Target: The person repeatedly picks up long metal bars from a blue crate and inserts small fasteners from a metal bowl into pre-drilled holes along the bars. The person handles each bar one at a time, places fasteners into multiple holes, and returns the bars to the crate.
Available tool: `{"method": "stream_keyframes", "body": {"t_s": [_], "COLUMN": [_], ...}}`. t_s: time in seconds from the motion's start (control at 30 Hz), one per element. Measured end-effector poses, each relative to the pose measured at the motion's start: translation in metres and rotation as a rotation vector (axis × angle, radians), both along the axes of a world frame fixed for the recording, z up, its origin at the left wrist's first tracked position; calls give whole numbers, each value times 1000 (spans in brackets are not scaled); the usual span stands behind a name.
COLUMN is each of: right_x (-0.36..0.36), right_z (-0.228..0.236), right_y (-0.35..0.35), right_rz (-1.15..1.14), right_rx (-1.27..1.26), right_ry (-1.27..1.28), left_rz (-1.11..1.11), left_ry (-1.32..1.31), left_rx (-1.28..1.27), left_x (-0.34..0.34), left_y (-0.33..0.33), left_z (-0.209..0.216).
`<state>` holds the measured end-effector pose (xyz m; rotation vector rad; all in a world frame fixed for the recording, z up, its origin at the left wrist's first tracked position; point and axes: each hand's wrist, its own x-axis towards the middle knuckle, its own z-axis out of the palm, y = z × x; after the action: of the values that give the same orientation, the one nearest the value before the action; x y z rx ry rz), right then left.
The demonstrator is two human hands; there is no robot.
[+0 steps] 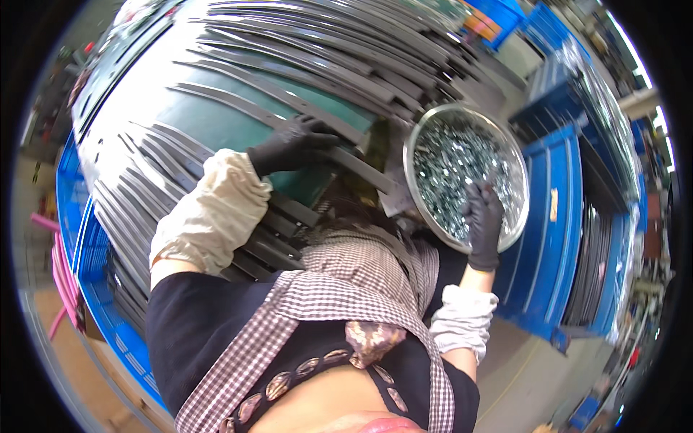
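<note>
My left hand (292, 144), in a black glove, is closed on a long dark flat strip (364, 172) over the green table surface (216, 115). One end of this strip points right, toward a round metal bowl (521, 180). The bowl is filled with small shiny metal pieces (451, 162), too small to tell their kind. My right hand (485, 224), also black-gloved, reaches over the bowl's near right side. Its fingers are bent in among the pieces, and I cannot make out what lies between them.
Many more dark strips (310, 50) lie side by side across the far table, and others (151, 173) are on the left. A blue plastic basket (76, 209) borders the left side. Blue metal bins (541, 224) stand at the right, one holding dark strips (588, 267).
</note>
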<state>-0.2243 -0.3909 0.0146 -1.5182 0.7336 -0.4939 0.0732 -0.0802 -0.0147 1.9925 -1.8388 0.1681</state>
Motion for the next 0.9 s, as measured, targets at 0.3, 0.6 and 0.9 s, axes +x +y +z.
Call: {"method": "stream_keyframes", "body": {"t_s": [0.3,0.6,0.9], "right_x": [-16,-19,-24], "right_z": [-4,-32,-20], "right_y": [69,89,103], "right_rz": [249,339,345], "right_rx": [208,281,273], "right_ry": [-108,-175,-96], "left_rz": [26,39,53], "left_ry": [27,179,79], "left_rx": [86,46,-18], "left_x": [-15,-10,-3], "left_y": [4,6,1], "left_z": [24,11,4]}}
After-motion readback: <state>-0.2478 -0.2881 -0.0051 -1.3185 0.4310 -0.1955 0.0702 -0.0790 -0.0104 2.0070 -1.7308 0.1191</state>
